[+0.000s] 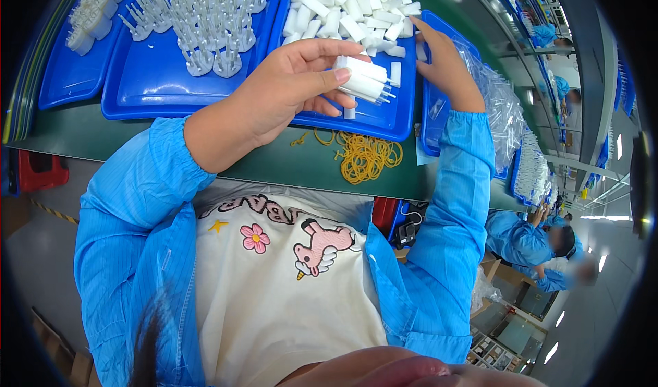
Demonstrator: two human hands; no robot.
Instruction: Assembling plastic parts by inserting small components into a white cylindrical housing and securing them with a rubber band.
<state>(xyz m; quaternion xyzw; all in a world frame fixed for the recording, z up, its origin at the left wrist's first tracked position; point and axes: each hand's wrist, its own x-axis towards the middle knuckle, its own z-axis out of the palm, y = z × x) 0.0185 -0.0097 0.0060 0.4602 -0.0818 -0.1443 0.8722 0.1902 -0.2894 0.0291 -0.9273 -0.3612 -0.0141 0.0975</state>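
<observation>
My left hand [291, 82] is closed around a bundle of white foam-like blocks [363, 78] fitted on a clear piece with thin prongs. The prongs stick out on the right side, over the blue tray [308, 117]. White rectangular blocks [353, 10] lie heaped in that tray, with a few loose ones near its right side. At the tray's right rim is my right hand [449, 65], its thumb and forefinger apart beside the blocks. I see no part clearly held in it, though some of its fingers are hidden.
Left of the block tray, another blue tray [147, 99] holds many clear pronged pieces [199, 23]. A further tray [62, 92] carries finished-looking white clusters [92, 17]. Yellow rubber bands [367, 157] lie on the green table [288, 161]. Clear plastic bags [497, 106] sit at right; co-workers [528, 239] sit beyond.
</observation>
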